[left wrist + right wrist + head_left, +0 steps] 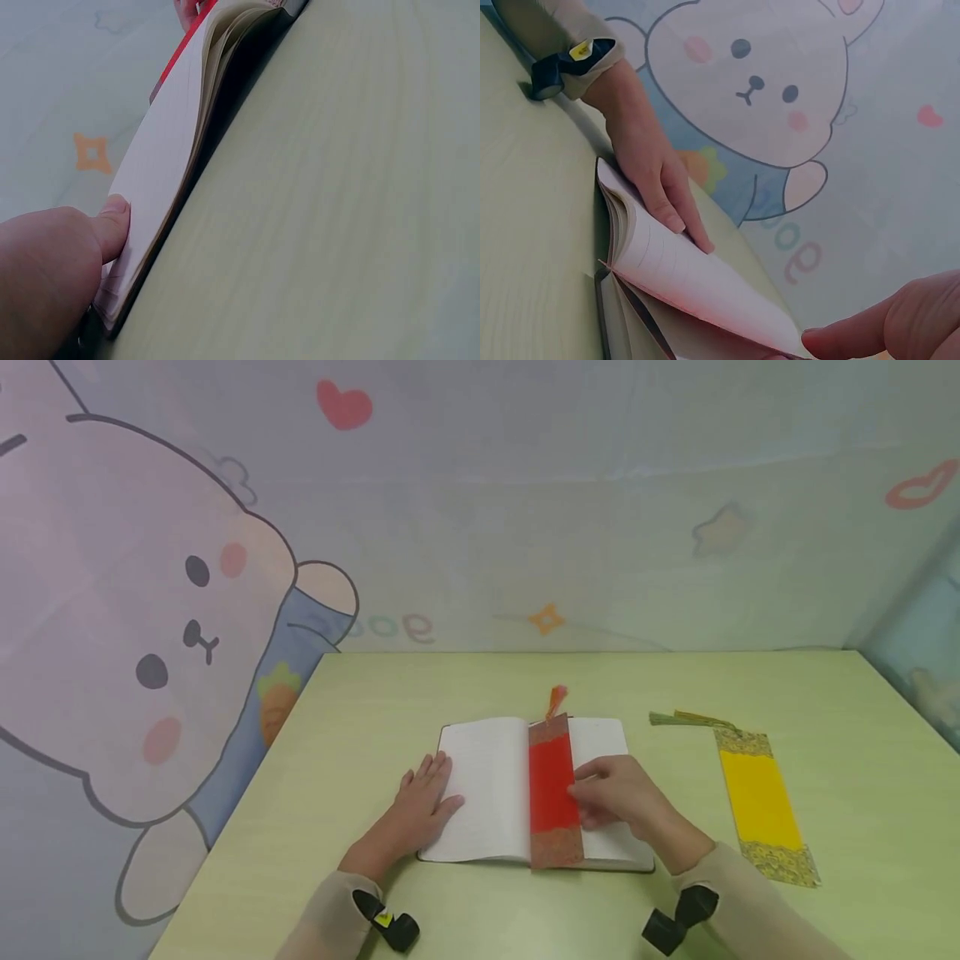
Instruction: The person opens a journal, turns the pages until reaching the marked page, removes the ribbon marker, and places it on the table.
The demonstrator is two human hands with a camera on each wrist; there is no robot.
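An open notebook point(487, 789) with white lined pages lies on the table. My left hand point(422, 806) rests on its left page, fingers extended at the outer edge; the left wrist view shows the thumb point(114, 225) on the paper. Over the gutter and part of the right page stands a red bookmark point(552, 781) with patterned ends and an orange-pink tassel point(557, 700). My right hand point(618, 793) pinches the bookmark's right edge between thumb and fingers. Seen from the right wrist, the bookmark is nearly edge-on, its red tint falling on the left page point(705, 277).
To the right of the notebook, a yellow bookmark point(761, 797) with patterned ends and a green tassel point(690, 719) lies on the light green table point(360, 710). Behind the table hangs a cartoon-printed cloth point(480, 527).
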